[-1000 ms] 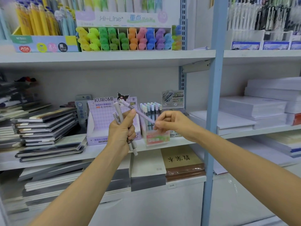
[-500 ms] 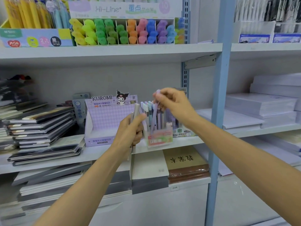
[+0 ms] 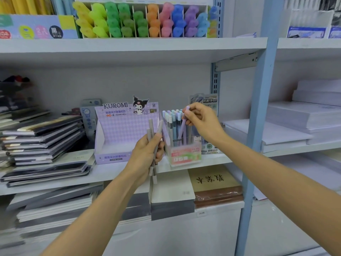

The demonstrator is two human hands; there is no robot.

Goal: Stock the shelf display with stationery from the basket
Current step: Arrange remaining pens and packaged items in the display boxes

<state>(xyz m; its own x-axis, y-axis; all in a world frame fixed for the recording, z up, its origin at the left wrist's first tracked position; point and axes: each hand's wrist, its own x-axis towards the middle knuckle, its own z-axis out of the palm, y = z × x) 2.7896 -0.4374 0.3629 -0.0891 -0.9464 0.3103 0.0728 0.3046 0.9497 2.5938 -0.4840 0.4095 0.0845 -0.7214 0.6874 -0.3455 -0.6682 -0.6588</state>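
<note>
My left hand (image 3: 146, 154) grips a small bundle of grey pens (image 3: 154, 137) upright, in front of the middle shelf edge. My right hand (image 3: 200, 121) pinches the top of a lilac pen (image 3: 183, 127), whose lower end stands inside the clear pen box (image 3: 184, 154) on the middle shelf. Several pastel pens stand upright in that box. The basket is out of view.
A purple Kuromi display carton (image 3: 118, 133) stands left of the pen box. Stacked notebooks (image 3: 42, 141) fill the shelf's left side. Coloured highlighters (image 3: 144, 21) line the upper shelf. A blue upright post (image 3: 258, 126) stands right of my right arm, with white paper reams (image 3: 299, 119) beyond.
My right hand drew the lilac pen from the bundle in my left hand, carried it right and lowered it into the pen box. My left hand stayed put with the grey pens.
</note>
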